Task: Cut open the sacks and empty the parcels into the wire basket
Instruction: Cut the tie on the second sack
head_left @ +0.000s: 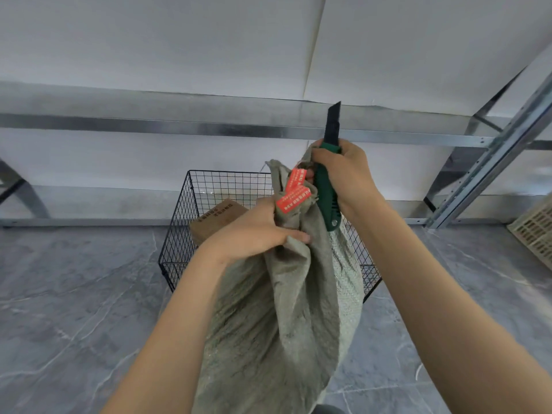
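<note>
A grey-green woven sack point(277, 324) hangs upright in front of me, its gathered neck bound with a red tag point(294, 191). My left hand point(254, 228) clutches the bunched fabric just below the tag. My right hand point(343, 171) grips a green-handled utility knife point(327, 189) beside the neck, with its black blade pointing up and also pinches the sack's top edge. Behind the sack stands the black wire basket point(191, 222) on the floor, with a brown cardboard parcel point(215, 219) inside it.
Grey marbled floor tiles spread on both sides of the basket. A metal shelf frame point(493, 156) runs along the white wall and slants down at the right. A beige plastic crate point(534, 231) sits at the right edge.
</note>
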